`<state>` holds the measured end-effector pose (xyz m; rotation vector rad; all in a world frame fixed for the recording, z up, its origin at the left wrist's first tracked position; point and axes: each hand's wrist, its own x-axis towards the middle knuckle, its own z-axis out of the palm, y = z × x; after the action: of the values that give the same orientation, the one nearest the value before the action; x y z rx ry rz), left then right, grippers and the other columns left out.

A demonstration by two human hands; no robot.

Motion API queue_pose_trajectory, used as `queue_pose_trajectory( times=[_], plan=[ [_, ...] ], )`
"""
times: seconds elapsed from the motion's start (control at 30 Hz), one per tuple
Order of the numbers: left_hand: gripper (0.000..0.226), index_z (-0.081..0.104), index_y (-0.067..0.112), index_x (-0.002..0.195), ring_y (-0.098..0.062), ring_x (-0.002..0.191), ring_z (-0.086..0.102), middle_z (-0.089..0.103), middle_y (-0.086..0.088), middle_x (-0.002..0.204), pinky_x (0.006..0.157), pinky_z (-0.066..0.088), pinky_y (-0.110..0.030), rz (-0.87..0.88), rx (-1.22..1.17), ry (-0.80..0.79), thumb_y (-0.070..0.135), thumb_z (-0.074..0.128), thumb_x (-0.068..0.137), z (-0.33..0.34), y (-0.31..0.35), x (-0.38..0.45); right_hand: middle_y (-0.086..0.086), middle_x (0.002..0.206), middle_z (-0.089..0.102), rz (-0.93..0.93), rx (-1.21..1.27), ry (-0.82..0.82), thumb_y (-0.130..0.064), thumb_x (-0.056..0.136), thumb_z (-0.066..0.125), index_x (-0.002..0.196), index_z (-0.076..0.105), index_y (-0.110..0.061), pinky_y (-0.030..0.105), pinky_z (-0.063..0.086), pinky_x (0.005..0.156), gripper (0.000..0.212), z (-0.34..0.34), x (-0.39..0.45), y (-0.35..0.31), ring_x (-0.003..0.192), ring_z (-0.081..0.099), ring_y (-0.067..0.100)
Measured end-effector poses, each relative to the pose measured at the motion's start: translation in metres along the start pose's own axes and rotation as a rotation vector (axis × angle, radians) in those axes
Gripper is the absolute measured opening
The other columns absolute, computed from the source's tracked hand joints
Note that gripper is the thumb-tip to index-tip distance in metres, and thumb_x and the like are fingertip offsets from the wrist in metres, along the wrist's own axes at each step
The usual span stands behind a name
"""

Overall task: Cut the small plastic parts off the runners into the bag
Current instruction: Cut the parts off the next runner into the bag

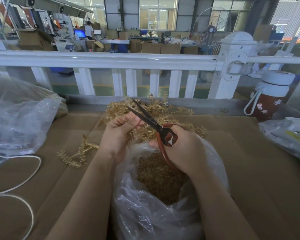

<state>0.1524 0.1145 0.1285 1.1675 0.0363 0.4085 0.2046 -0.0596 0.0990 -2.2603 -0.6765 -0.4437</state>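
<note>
Cardboard tabletop [249, 161] under bag [145, 213], scissors [151, 122].

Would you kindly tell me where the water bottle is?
The water bottle stands at the table's far right, beside the white fence post.

Readable text: none anywhere in view.
Bottle [268, 99]: white star shapes on red, no words.
Yellow label on the bag at right [296, 137]: too blurred to read.
Distant monitor [80, 33]: blue screen, no legible writing.
</note>
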Motion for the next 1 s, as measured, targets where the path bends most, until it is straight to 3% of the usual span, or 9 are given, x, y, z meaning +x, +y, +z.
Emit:
queue_pose_trajectory(
  times=[0.13,0.23,0.3,0.47,1.0],
  plan=[
    [0.004,0.073,0.012,0.076,-0.006,0.059,0.059,0.072,0.0,0.072,0.057,0.049,-0.014,-0.024,0.013,0.044,0.014,0.074,0.074,-0.005,0.008,0.001,-0.024,0.072,0.066,0.124,0.181,-0.026,-0.083,0.065,0.062,0.085,0.066,-0.035,0.012,0.041,0.059,0.052,0.001,0.002,0.0,0.074,0.062,-0.008],
    [0.013,0.075,0.009,0.083,-0.008,0.055,0.06,0.074,-0.006,0.076,0.051,0.047,-0.015,-0.065,0.096,-0.056,0.014,0.077,0.071,-0.001,0.01,0.0,-0.017,0.071,0.071,0.236,0.431,-0.096,-0.054,0.078,0.077,0.078,0.07,-0.029,0.023,0.051,0.061,0.026,0.0,0.005,-0.002,0.066,0.066,0.001],
    [0.011,0.078,0.014,0.079,-0.01,0.059,0.063,0.075,-0.006,0.077,0.055,0.051,-0.018,-0.093,0.15,-0.115,0.015,0.079,0.069,0.003,0.01,-0.002,-0.005,0.068,0.072,0.281,0.558,-0.107,-0.035,0.084,0.079,0.073,0.072,-0.024,0.028,0.056,0.061,0.017,-0.003,0.008,-0.004,0.06,0.068,0.011],
    [0.004,0.077,0.02,0.071,-0.011,0.064,0.06,0.071,0.002,0.073,0.061,0.052,-0.023,-0.096,0.214,-0.165,0.016,0.077,0.071,0.006,0.005,-0.004,0.006,0.067,0.073,0.326,0.762,-0.15,-0.009,0.088,0.073,0.067,0.074,-0.017,0.01,0.038,0.042,0.023,-0.009,0.011,-0.007,0.04,0.051,0.001],
    [0.003,0.08,0.025,0.068,-0.006,0.063,0.056,0.071,0.006,0.07,0.06,0.047,-0.017,-0.052,0.281,-0.117,0.023,0.079,0.065,0.004,-0.003,0.0,0.012,0.073,0.074,0.319,0.858,-0.167,-0.009,0.092,0.068,0.072,0.071,-0.016,0.018,0.036,0.04,0.022,-0.016,0.009,-0.015,0.041,0.044,0.01]
  ],
)
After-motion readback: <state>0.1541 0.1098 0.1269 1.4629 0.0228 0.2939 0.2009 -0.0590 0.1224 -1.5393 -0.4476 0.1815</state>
